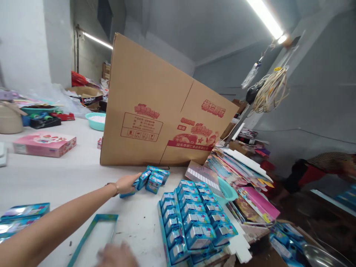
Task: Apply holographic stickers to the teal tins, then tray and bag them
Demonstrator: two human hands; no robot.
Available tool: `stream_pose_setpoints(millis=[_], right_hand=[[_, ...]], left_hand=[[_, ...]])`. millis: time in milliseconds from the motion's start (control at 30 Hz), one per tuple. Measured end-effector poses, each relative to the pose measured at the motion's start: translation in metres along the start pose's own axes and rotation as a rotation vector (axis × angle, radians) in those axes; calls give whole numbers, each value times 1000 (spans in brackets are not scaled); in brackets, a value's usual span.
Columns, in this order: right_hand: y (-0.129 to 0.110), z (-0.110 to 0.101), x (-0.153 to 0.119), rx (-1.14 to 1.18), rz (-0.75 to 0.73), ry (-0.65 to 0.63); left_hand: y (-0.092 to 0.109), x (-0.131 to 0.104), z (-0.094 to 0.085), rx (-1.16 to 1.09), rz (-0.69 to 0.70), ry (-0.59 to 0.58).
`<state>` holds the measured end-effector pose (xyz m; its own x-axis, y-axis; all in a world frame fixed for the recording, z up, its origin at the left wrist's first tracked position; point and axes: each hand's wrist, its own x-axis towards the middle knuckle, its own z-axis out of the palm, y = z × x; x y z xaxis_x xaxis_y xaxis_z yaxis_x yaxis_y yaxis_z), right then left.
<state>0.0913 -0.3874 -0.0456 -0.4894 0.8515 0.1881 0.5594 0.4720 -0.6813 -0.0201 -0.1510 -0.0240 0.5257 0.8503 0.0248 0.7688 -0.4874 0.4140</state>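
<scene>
My left hand (127,184) reaches across the white table, its fingers closed over a small blue box (128,193). Right beside it several more small blue boxes (154,181) lie in a loose cluster in front of the big carton. Low in the picture, my right hand (118,255) is smeared by motion, so its fingers cannot be read. It is close to a shallow open blue display tray (86,235) with a white floor. To the right, several small blue boxes (193,215) stand in rows in a blue display tray.
A large brown carton (150,89) with red print stands across the table's back. At left are a pink box (46,144) and flat blue packs (23,217). A turquoise basin (226,189) and stacked printed card (239,167) are at right. Another person (319,168) bends at far right.
</scene>
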Motion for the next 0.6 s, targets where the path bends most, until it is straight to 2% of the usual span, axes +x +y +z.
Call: stream_pose_setpoints(millis=[33, 67, 133, 167, 233, 333, 433, 500, 600], right_hand=[[9, -20, 14, -9, 15, 36], [21, -43, 31, -60, 72, 130], [49, -88, 73, -352, 318, 257], [63, -106, 94, -523, 508, 251], [91, -130, 127, -596, 639, 253], [119, -133, 147, -649, 656, 224], [130, -123, 141, -709, 619, 216], [131, -118, 135, -732, 617, 220], [130, -120, 133, -728, 626, 193]], left_hand=[[-8, -2, -3, 5, -6, -12], [-16, -4, -6, 12, -19, -22], [-32, -7, -12, 34, -60, -36], [-39, -9, -15, 46, -84, -44], [-53, -13, -19, 67, -131, -59], [-70, -17, -24, 79, -208, -39], [-77, -13, -24, 54, -311, 51], [-75, -3, -21, 19, -383, 120], [-59, 23, -13, -46, -426, 205]])
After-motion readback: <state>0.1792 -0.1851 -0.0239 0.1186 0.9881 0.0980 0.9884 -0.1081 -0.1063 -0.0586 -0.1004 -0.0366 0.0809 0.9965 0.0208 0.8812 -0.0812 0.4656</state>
